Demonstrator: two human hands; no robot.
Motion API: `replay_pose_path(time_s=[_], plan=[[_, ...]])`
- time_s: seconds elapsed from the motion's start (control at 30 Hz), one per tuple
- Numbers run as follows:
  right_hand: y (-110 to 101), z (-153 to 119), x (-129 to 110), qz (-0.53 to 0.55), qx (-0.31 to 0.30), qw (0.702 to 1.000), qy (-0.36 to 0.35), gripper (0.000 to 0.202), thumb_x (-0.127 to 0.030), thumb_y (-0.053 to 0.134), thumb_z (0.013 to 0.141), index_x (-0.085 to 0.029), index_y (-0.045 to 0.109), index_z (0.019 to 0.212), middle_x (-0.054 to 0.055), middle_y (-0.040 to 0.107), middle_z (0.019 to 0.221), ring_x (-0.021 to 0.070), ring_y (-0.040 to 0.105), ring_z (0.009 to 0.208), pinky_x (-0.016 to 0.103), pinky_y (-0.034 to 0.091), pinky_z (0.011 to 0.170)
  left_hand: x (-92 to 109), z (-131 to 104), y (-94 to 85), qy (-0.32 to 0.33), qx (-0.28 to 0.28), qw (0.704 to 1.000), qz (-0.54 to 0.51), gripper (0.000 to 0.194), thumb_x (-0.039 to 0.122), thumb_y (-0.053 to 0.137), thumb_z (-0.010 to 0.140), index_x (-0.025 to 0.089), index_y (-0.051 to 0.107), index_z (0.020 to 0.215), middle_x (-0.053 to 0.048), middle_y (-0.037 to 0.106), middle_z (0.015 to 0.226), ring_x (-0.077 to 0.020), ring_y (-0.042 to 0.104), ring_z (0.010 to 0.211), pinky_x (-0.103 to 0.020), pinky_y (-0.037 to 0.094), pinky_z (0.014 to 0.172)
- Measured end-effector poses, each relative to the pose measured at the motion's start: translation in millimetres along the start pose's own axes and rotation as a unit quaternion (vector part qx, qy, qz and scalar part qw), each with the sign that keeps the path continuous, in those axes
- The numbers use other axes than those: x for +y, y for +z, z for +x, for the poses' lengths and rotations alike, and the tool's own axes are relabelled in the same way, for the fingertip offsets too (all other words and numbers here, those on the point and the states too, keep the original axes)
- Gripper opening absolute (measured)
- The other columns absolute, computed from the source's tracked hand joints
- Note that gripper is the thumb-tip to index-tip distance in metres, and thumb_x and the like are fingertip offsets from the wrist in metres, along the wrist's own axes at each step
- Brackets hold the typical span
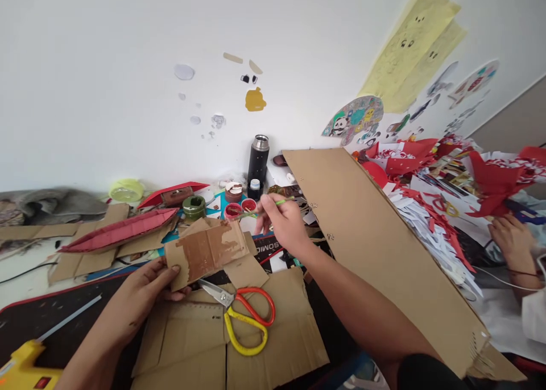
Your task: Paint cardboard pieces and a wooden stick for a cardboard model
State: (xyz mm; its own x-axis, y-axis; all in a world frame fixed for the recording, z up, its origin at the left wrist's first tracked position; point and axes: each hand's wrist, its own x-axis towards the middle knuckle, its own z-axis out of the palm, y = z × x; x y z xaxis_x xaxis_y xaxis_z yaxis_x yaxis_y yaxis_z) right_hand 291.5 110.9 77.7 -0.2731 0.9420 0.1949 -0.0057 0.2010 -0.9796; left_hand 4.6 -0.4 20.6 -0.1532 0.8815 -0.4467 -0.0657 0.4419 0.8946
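Observation:
My left hand [151, 282] is closed on the left end of a small cardboard piece [184, 259], partly covered with brown paint. Pinched in my right hand [284, 219] is a thin paintbrush [283, 201] with a green handle. Its tip is over the upper right edge of the painted area; whether it touches I cannot tell. Scissors [249, 320] with one red and one yellow handle lie just below, on a flat cardboard sheet [290, 327]. Small red paint pots [248, 204], a green jar [194, 207] and a brown jar [234, 191] stand behind the piece.
A large cardboard panel [384, 248] leans along my right arm. A yellow glue gun [29, 367] lies front left. Behind are a pink boat-shaped piece [121, 229] and a black thermos [259, 161]. At far right, another person's hand [514, 239] is near red paper [490, 179].

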Motion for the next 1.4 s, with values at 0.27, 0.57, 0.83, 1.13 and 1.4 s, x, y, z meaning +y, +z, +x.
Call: replay_pose_path(time_s=[0.27,0.57,0.83,1.13,1.4], plan=[[-1.4,-51.7,27.4,0.051,0.033,0.995,0.073,0.069,-0.090,0.065,0.092,-0.022,0.063,0.084,-0.002,0.067,0.053,0.0151,0.068,0.046,0.020,0.047,0.044,6.0,-4.5,-5.6,0.009,-0.022,0.999,0.047,0.061,0.068,0.098,0.054,0.022,0.078,0.089,-0.003,0.078,0.076,-0.0257,0.075,0.068,-0.036,0.066,0.063],[16.3,-55.6,49.1,0.019,0.025,0.997,0.065,0.065,-0.084,0.061,0.099,-0.020,0.069,0.089,0.001,0.072,0.063,0.0144,0.070,0.051,0.020,0.045,0.044,6.1,-3.7,-4.1,0.008,-0.034,0.998,0.054,0.067,0.071,0.098,0.050,0.021,0.074,0.088,-0.002,0.076,0.070,-0.0218,0.069,0.062,-0.033,0.061,0.060],[8.8,-55.7,54.0,0.037,0.058,0.994,0.084,0.065,-0.086,0.060,0.098,-0.022,0.064,0.088,0.002,0.073,0.062,0.0166,0.072,0.051,0.021,0.047,0.044,6.3,-2.6,-3.5,0.021,-0.043,0.996,0.075,0.059,0.070,0.096,0.055,0.022,0.076,0.083,-0.002,0.073,0.066,-0.0236,0.070,0.064,-0.033,0.061,0.061],[11.3,-54.2,55.3,0.036,0.034,0.995,0.086,0.063,-0.084,0.061,0.099,-0.022,0.065,0.086,0.000,0.070,0.057,0.0162,0.070,0.048,0.021,0.046,0.044,2.8,0.8,-5.3,0.027,-0.039,0.995,0.086,0.053,0.065,0.091,0.061,0.022,0.079,0.089,-0.002,0.075,0.068,-0.0227,0.068,0.061,-0.034,0.062,0.061],[11.7,-55.4,58.3,0.066,0.009,0.993,0.096,0.064,-0.085,0.064,0.096,-0.022,0.064,0.086,0.000,0.070,0.059,0.0167,0.072,0.050,0.020,0.043,0.042,5.6,-0.6,-3.2,0.009,-0.021,0.996,0.082,0.058,0.063,0.097,0.051,0.022,0.076,0.088,-0.002,0.075,0.069,-0.0226,0.069,0.060,-0.034,0.063,0.060]])
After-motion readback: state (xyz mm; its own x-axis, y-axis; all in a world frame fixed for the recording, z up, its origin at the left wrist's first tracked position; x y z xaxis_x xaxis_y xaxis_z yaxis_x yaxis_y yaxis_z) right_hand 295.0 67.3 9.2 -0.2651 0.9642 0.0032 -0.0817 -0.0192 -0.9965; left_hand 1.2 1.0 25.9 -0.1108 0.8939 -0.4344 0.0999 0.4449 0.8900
